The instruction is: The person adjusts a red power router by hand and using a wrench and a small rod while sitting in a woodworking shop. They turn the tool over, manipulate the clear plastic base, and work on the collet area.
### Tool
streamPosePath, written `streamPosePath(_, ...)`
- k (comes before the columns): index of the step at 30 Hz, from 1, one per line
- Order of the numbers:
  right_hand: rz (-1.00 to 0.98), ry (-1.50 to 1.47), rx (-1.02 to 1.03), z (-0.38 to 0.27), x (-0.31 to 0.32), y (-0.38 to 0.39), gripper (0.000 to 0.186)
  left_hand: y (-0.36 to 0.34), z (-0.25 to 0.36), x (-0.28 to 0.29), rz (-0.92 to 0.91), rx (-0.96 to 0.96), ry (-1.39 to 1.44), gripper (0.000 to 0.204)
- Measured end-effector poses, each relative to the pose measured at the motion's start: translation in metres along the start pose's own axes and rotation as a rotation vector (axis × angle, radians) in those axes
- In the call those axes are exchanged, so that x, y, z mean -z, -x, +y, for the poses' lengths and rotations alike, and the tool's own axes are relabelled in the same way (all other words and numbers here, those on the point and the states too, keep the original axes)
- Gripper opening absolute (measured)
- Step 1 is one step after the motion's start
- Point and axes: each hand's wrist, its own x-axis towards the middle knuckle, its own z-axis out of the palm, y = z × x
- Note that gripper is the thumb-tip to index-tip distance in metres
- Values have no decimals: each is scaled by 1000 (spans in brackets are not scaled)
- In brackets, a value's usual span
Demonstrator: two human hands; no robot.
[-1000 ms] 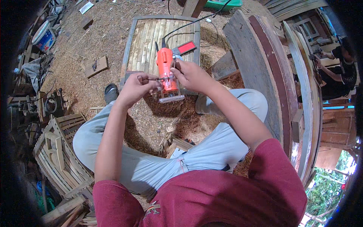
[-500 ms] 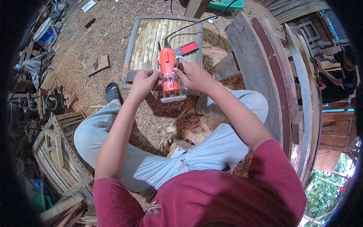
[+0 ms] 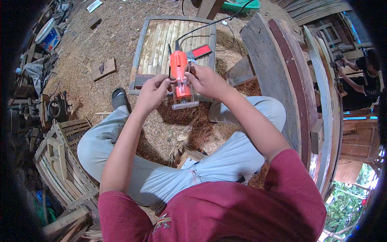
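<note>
An orange trim router [image 3: 179,66] with a clear base lies on a slatted wooden panel [image 3: 155,48]. Its base end points toward me, past the panel's near edge. My right hand [image 3: 207,82] is closed at the router's right side, thumb and fingers against it near the base bracket. On the other side, my left hand [image 3: 154,93] pinches thumb and forefinger together close to the router body. What sits between those fingertips is too small to make out. From the router's far end a black cord [image 3: 209,25] runs away to the upper right.
A flat dark-framed red item [image 3: 201,51] rests on the panel beside the router. Long boards [image 3: 274,76] lean at the right; past them another person [image 3: 360,78] works. A slatted wooden piece [image 3: 66,161] is at left. Sawdust and a wood block [image 3: 103,69] are on the floor.
My left hand has drawn slightly left and down. A dark strip that crossed the router's front is less visible now. The right hand and router have barely moved.
</note>
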Motion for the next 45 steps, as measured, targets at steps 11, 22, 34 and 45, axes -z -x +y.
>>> streamPosePath(11, 51, -3, 28, 8, -4, 1, 15, 16, 14, -4, -87, 20, 95, 36)
streamPosePath(22, 32, 17, 27, 3, -1, 0, 19, 6, 6, 5, -141, 130, 13, 29)
streamPosePath(34, 23, 70, 17, 5, 0, 2, 21, 0, 11, 2, -65, -48, -344, 18)
streamPosePath(45, 44, 36, 37, 5, -3, 1, 16, -3, 13, -10, 99, -448, -709, 17)
